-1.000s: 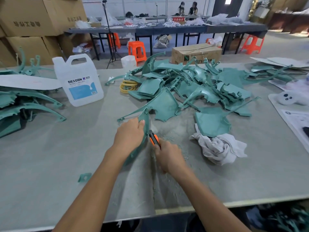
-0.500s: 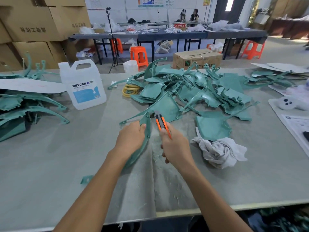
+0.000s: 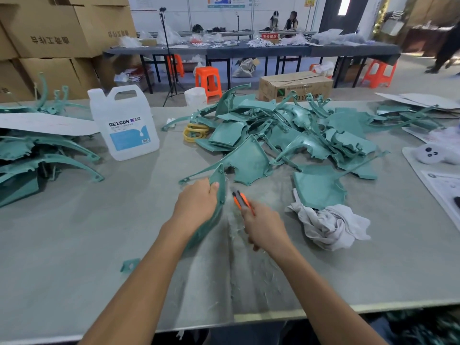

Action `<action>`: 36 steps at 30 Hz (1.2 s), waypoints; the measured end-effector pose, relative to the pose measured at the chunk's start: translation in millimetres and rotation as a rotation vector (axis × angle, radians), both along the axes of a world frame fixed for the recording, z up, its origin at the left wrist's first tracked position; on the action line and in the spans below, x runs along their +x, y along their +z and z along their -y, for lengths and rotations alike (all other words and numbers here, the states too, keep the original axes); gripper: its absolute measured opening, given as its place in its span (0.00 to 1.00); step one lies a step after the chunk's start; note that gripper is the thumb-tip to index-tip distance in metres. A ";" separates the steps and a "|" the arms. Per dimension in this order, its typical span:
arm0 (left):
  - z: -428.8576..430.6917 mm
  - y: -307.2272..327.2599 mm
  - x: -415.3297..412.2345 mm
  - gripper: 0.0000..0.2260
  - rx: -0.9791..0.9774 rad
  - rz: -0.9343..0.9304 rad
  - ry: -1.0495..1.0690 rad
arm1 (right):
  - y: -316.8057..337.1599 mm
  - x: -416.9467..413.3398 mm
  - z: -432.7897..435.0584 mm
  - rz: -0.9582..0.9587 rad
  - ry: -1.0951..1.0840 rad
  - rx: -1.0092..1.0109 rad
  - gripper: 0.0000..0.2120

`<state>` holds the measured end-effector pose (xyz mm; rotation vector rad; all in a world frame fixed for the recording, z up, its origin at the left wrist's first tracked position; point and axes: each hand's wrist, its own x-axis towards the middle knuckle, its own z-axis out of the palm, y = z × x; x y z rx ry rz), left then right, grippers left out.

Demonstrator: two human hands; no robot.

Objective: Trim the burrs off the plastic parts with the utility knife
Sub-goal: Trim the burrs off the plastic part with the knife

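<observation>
My left hand (image 3: 196,201) grips a curved teal plastic part (image 3: 220,181) standing on edge on the grey table (image 3: 74,245); its lower end is hidden behind my wrist. My right hand (image 3: 263,226) holds an orange and black utility knife (image 3: 241,199), tip pointing up and away, a short gap right of the part's edge. The blade itself is blurred. Thin pale shavings (image 3: 236,225) lie on the table between my hands. A big heap of teal plastic parts (image 3: 286,135) lies beyond my hands.
A white DEXCON jug (image 3: 124,125) stands at the left back, with another stack of teal parts (image 3: 37,158) at the far left. A crumpled grey rag (image 3: 328,226) lies right of my right hand. Yellow rings (image 3: 195,133) sit by the heap. A small teal offcut (image 3: 130,265) lies near the front.
The knife has come back down and toward me along the part's edge after being raised half a second ago. My left hand keeps its hold on the part.
</observation>
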<state>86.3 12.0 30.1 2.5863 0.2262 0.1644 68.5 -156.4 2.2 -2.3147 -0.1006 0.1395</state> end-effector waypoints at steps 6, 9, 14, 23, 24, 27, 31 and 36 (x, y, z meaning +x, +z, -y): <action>-0.2 1.4 -0.4 0.15 0.017 0.016 -0.017 | 9.7 6.3 -11.3 0.086 0.042 0.190 0.11; -1.7 1.1 -1.8 0.16 0.002 0.003 -0.031 | -1.8 7.7 0.8 -0.179 0.126 0.027 0.12; -0.9 0.2 -2.1 0.17 -0.006 -0.005 -0.024 | 16.9 24.4 28.0 -0.091 0.075 0.139 0.12; -0.1 2.3 -2.7 0.17 0.023 -0.013 -0.033 | 12.7 22.9 22.6 -0.247 0.222 0.012 0.12; -0.2 1.7 -3.2 0.17 0.020 -0.010 -0.031 | 13.9 24.7 26.3 -0.253 0.207 0.015 0.13; 0.4 1.1 -2.6 0.17 0.015 -0.006 -0.018 | 28.1 30.1 32.8 -0.162 0.122 0.139 0.12; 1.2 1.3 -2.3 0.16 0.011 -0.016 -0.016 | 33.1 19.9 18.7 -0.023 0.131 0.322 0.12; -1.8 0.8 -0.7 0.16 0.013 0.003 -0.013 | 5.8 4.9 10.3 -0.189 0.131 0.245 0.11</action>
